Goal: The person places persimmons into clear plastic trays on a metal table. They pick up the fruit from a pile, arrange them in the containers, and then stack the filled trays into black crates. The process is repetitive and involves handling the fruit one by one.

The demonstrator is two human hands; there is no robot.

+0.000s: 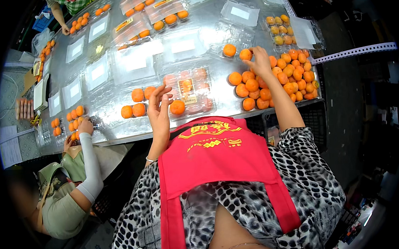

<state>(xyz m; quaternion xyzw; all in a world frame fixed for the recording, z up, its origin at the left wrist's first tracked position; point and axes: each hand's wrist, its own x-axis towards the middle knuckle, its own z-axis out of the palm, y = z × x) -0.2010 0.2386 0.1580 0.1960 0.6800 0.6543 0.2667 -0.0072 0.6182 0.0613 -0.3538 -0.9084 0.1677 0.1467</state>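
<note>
My right hand [261, 63] has its fingertips and thumb on an orange fruit [245, 54], above the near edge of a clear plastic tray [231, 33]. Another orange fruit [229, 50] sits just left of it. Under my right forearm spreads a large heap of orange fruit [286, 77]. My left hand [158, 107] is raised with fingers apart and nothing in it. Beside its thumb lies a single fruit [177, 107], at the corner of a filled clear clamshell box [203, 89] bearing a printed label. Several loose fruit [138, 109] stand left of that hand.
Lidded trays with white pads [131, 62] cover much of the metal table [120, 135]. Filled boxes [169, 13] stand at the far side. A co-worker's hand [85, 126] handles fruit at left; another person's hand [65, 29] is at far left. An open box of yellower fruit [278, 30] stands right.
</note>
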